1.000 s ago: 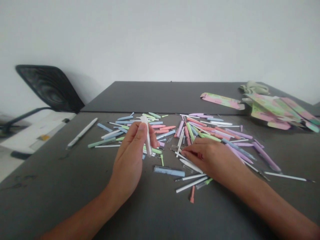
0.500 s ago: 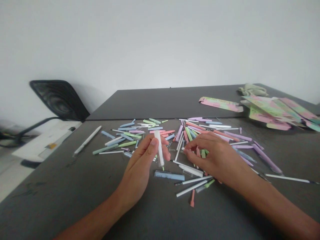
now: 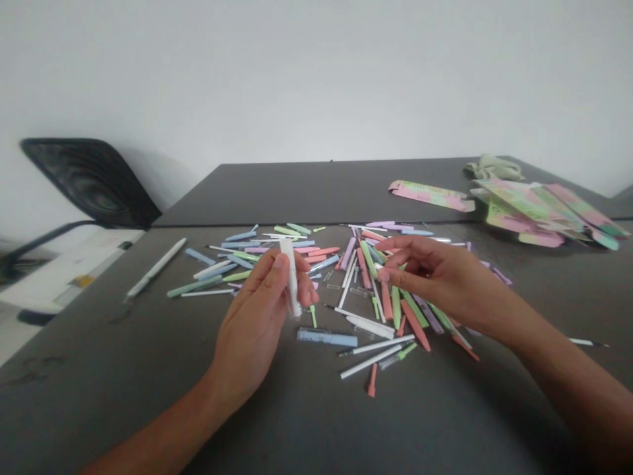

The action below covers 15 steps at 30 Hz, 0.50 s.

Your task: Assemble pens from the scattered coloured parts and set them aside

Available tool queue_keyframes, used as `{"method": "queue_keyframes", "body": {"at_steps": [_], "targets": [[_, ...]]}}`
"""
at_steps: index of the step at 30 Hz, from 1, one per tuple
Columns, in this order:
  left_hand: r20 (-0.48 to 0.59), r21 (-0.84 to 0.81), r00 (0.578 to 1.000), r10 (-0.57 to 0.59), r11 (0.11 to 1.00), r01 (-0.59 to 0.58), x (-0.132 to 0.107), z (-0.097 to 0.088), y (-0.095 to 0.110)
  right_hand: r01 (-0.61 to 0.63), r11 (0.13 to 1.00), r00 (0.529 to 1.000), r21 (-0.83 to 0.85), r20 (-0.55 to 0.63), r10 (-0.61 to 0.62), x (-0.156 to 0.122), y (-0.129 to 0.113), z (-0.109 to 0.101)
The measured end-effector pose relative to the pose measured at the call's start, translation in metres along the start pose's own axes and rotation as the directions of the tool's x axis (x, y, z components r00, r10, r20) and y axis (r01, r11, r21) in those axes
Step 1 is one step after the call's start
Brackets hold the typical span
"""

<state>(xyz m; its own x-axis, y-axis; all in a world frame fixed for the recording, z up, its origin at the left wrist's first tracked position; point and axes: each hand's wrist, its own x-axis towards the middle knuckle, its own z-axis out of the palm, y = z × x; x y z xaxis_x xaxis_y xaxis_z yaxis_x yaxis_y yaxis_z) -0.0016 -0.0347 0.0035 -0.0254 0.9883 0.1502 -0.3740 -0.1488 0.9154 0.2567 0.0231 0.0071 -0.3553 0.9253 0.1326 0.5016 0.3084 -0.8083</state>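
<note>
My left hand (image 3: 257, 323) is closed round a white pen barrel (image 3: 290, 277), held nearly upright above the dark table (image 3: 148, 382). My right hand (image 3: 435, 277) hovers just above the pile of pastel pen parts (image 3: 356, 264), its thumb and fingers pinched together on something too small to make out. A white refill (image 3: 368, 361) and a blue pen piece (image 3: 326, 338) lie between my hands, near a white cap (image 3: 370, 326).
A white pen (image 3: 155, 267) lies alone at the left. Flattened pink and green cartons (image 3: 534, 208) and a crumpled cloth (image 3: 492, 166) sit at the back right. A black chair (image 3: 84, 181) stands off the table's left side.
My right hand has lifted off the table and moved up and back over the pile, fingers pinched. My left hand stays on the white barrel, shifted a little left.
</note>
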Motion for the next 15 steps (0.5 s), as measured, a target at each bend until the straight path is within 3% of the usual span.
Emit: {"method": "queue_keyframes", "body": {"at_steps": [4,7,10,15], "targets": [[-0.038,-0.002,0.999,0.017,1.000,-0.018,-0.001,0.000,0.001,0.062,0.950,0.998,-0.307,0.023,-0.058,0.003,0.000,0.003],[-0.052,0.001,0.998,0.031,1.000,-0.031,-0.001,0.000,0.002,0.097,0.915,0.994,-0.393,0.085,-0.069,0.004,0.003,0.006],[-0.064,-0.004,0.997,0.042,0.999,-0.043,0.000,0.000,0.002,0.109,0.926,0.989,-0.363,0.134,-0.064,0.001,0.005,0.008],[-0.065,0.016,0.998,0.009,1.000,-0.008,0.000,0.001,0.003,0.019,0.996,0.979,-0.086,0.204,-0.001,-0.008,-0.007,0.013]]}}
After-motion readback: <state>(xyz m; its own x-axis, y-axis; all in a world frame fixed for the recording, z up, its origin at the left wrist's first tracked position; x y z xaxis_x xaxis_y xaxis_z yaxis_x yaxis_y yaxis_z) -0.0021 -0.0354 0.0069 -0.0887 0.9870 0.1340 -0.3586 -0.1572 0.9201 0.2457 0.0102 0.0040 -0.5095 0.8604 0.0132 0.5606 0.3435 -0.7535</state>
